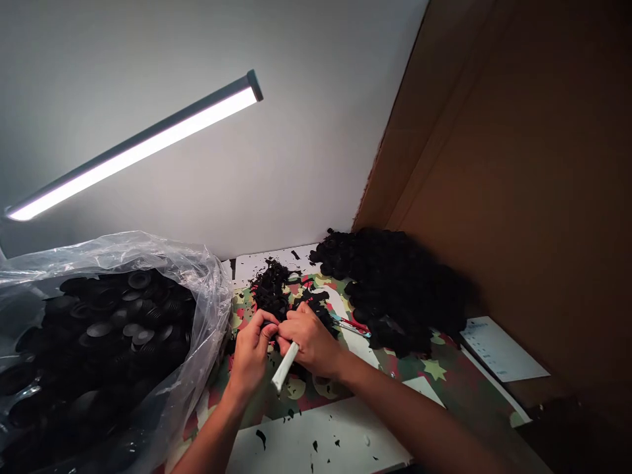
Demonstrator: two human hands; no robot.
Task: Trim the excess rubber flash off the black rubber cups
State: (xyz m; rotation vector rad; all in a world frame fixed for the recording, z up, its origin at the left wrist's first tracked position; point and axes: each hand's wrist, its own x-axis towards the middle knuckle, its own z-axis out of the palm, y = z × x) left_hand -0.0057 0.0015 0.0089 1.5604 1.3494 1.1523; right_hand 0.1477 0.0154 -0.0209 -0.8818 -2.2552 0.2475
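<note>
My two hands meet above a patterned mat (447, 372) near the middle of the table. My right hand (311, 342) is closed around a tool with a white handle (285, 367) that sticks out downward. My left hand (251, 352) pinches a small black part right against the right hand; the part is mostly hidden by the fingers. Just beyond the hands lies a small heap of black scraps (274, 289).
A clear plastic bag (207, 296) full of black round parts (118, 322) fills the left. A big pile of black parts (395, 289) lies at the right, against a brown cardboard wall (518, 164). A lit lamp bar (143, 145) hangs above. A white board (326, 441) with black flecks lies in front, a paper sheet (498, 349) at the right.
</note>
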